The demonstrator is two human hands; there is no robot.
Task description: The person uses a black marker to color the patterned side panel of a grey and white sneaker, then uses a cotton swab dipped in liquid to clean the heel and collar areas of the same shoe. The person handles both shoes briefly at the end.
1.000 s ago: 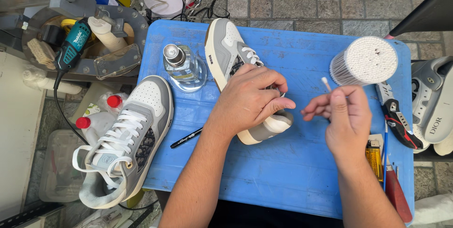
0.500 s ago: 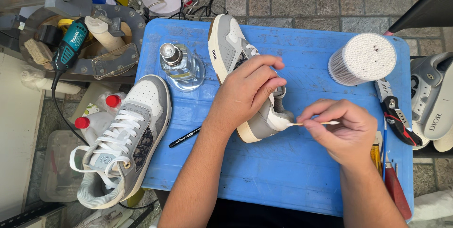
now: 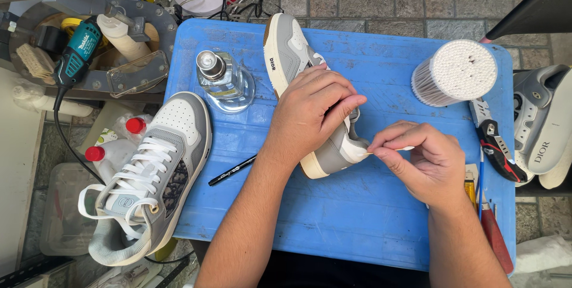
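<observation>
Left hand clamps the grey sneaker mid-counter; right hand pinches a cotton swab at its toe, near the counter's right edge.

A clear glass bottle with a silver cap is seen on the blue table, at ten o'clock from its middle. A round clear tub of cotton swabs is stood at two o'clock. Two clear plastic bottles with red caps are found off the table at nine o'clock. No signs or screens are seen.
</observation>
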